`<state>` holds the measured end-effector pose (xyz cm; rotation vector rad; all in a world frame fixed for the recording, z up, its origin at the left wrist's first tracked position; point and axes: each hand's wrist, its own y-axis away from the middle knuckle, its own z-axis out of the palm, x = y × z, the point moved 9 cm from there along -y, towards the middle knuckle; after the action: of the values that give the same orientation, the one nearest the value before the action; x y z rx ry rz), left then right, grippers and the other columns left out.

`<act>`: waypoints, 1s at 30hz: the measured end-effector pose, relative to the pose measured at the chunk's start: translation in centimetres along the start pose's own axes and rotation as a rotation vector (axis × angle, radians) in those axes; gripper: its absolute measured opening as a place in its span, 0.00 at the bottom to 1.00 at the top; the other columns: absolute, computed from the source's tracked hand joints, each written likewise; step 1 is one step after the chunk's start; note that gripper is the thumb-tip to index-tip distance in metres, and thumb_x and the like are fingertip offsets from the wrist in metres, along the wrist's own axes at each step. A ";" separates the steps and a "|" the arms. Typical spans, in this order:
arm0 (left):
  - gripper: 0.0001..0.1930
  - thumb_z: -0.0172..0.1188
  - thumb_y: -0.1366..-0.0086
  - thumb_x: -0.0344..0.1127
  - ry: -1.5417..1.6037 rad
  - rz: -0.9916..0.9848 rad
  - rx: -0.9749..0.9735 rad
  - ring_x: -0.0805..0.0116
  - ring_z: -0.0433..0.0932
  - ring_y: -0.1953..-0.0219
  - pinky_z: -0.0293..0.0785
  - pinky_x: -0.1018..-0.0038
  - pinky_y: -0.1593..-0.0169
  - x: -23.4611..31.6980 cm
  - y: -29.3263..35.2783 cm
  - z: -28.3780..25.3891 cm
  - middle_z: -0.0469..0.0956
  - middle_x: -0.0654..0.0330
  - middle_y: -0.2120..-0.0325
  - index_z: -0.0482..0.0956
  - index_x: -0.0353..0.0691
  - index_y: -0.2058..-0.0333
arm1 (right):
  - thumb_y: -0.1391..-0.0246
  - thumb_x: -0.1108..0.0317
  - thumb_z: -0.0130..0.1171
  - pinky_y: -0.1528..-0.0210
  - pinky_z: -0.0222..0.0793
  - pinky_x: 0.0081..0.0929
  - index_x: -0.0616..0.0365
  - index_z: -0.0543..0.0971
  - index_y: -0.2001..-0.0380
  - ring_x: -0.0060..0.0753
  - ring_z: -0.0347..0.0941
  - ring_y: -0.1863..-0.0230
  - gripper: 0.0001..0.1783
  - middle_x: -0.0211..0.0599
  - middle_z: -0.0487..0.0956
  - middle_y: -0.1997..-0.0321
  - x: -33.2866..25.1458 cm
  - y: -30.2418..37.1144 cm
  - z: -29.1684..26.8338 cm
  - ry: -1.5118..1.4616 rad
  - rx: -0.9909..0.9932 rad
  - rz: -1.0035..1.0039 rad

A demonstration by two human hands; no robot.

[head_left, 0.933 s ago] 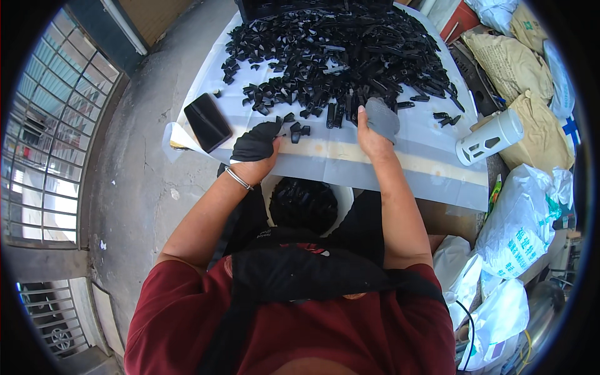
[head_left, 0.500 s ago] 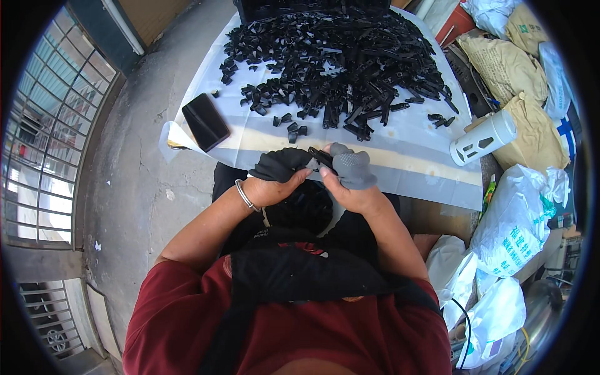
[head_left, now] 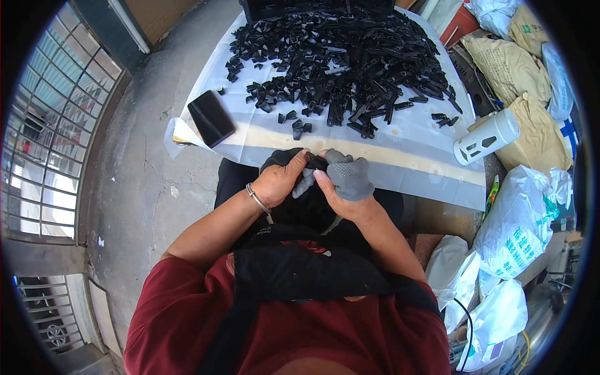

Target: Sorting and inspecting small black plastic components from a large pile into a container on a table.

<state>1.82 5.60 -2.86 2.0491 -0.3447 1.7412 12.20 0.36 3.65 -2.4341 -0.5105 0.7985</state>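
Both hands are drawn close together in front of the body, over the near edge of the table. The left hand (head_left: 280,177), partly gloved, has its bare thumb and fingertips against a small black part (head_left: 317,162). The right hand (head_left: 349,180), in a grey glove with the thumb bare, pinches the same part from the other side. Whether it is one piece or two joined cannot be told; the fingers cover too much of it.

Principal risk: loss of grip. The part is small and dark, and it is held clear of the table; should a thumb slip under pressure, it could drop past the edge into the shadow below (where dark on dark would make it hard to find). Cause: a narrow hold, with glove fabric dulling the feel.

Secondary risk: pinched or scraped skin, since the thumbs are bare and press close to the part's edges.

Further risk: mix-up. Short curved bits and longer bars lie together in the heap of black pieces (head_left: 369,69), and their like colour invites a wrong pick. Loose pieces (head_left: 299,129) near the white sheet's (head_left: 412,152) front edge could be swept off by a forearm.
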 end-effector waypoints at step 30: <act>0.16 0.42 0.36 0.38 -0.508 0.371 0.040 0.48 0.71 0.76 0.66 0.63 0.71 3.4 0.4 0.5 0.72 0.47 0.81 0.72 0.34 0.76 | 0.56 0.63 0.55 0.72 0.63 0.37 0.54 0.75 0.75 0.42 0.70 0.74 0.07 0.36 0.74 0.75 -1.2 1.0 1.8 0.223 -0.101 -0.147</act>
<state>2.69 5.33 0.44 2.5700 -0.8982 1.3874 10.32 -0.41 2.30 -2.5032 -0.6468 0.4432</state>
